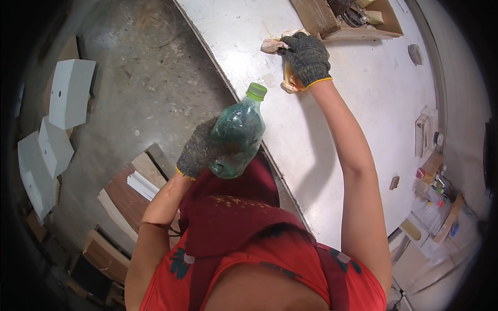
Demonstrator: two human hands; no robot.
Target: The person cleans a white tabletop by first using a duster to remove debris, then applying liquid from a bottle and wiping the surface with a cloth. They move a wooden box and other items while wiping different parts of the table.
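"What's closest in?"

"Just past the maroon apron (238,228), the gloved left hand (196,150) grips a capped green bottle (237,132), tilted, some fingers hidden behind it."

"And the other?"

"Farther out, the gloved right hand (307,56) is bunched over a stained cloth (272,46) on the white table (363,78)."

"Anything past that?"

"A cardboard box (363,34), open-topped, holding odds and ends, just beyond that hand."

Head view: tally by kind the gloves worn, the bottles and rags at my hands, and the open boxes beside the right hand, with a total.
Gloves: 2
Bottle: 1, in the left hand
Rag: 1 bunched piece, in the right hand
Open cardboard box: 1
Total: 5
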